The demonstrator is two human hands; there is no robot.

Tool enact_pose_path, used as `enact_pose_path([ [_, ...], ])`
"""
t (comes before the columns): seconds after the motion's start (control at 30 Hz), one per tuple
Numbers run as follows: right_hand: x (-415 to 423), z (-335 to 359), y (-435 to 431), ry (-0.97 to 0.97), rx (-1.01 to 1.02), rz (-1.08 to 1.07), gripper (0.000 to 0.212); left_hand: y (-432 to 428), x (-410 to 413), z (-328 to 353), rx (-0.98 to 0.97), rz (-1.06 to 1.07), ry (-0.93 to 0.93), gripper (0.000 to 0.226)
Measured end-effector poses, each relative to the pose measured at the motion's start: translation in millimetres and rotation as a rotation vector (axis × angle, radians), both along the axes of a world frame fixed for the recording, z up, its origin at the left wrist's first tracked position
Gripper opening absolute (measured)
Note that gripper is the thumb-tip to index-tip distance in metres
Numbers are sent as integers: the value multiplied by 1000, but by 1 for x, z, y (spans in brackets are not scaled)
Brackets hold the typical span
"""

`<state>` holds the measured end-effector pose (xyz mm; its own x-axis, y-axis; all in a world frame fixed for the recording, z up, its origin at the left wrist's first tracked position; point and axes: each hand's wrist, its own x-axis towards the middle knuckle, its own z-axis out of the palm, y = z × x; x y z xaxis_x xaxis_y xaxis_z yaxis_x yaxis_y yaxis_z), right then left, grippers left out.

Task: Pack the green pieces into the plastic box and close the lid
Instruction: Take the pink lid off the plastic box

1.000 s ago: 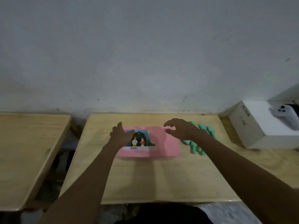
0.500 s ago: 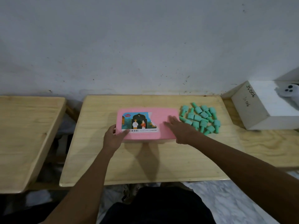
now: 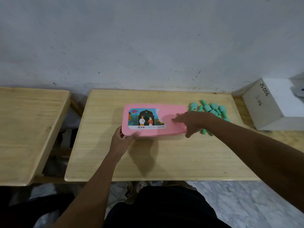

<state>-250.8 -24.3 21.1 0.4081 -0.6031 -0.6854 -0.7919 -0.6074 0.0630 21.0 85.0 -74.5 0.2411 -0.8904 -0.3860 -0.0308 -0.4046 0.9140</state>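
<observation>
A plastic box with a pink lid (image 3: pixel 172 111) and a picture label lies shut on the middle wooden table (image 3: pixel 164 158). My left hand (image 3: pixel 122 139) grips the lid's near left corner, thumb on top. My right hand (image 3: pixel 192 120) lies across the lid's right end, fingers spread on top and thumb down at the near right edge. Several green pieces (image 3: pixel 212 108) lie in a heap on the table just right of the box, partly hidden behind my right hand and forearm.
A white cardboard box (image 3: pixel 269 106) marked "JS006" stands at the right, with a white device on top at the frame edge. A second wooden table (image 3: pixel 28 132) stands to the left across a gap. A grey wall runs along the back.
My left hand came from the lid's top to its near left corner. My right hand settled on the lid's right end, fingers now reaching further left. The view tilted down.
</observation>
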Motion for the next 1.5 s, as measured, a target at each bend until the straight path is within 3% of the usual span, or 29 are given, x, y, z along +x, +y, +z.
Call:
enact_pose_path([
  [0.1,2,7,-4,24,35,-2,94,7,-15,-10,-9,-5,102,90],
  [0.3,3,9,2,7,38,-24,93,8,-49,-25,6,118,24,120],
  [0.63,0,16,7,-39,64,-63,90,-1,-55,-31,1,150,130,111],
  [0.8,-2,27,-3,-106,72,-97,76,-3,-57,-24,31,165,112,117],
  [1.0,-18,57,-20,-456,-35,-248,45,-4,-56,-16,73,149,121,116],
  [1.17,-19,60,-16,-930,-421,-414,30,-1,-45,-4,173,65,98,121],
  [1.23,-9,60,-7,-1074,-524,-419,28,-2,-37,5,176,121,-1,105],
  [1.37,30,39,19,-1213,-689,-218,29,-9,-18,35,-29,448,-329,66],
  [1.43,56,23,34,-1232,-758,-79,30,-20,-9,60,-12,471,-208,67],
  [1.5,82,8,49,-1252,-789,39,29,-35,-2,82,97,328,159,64],
])
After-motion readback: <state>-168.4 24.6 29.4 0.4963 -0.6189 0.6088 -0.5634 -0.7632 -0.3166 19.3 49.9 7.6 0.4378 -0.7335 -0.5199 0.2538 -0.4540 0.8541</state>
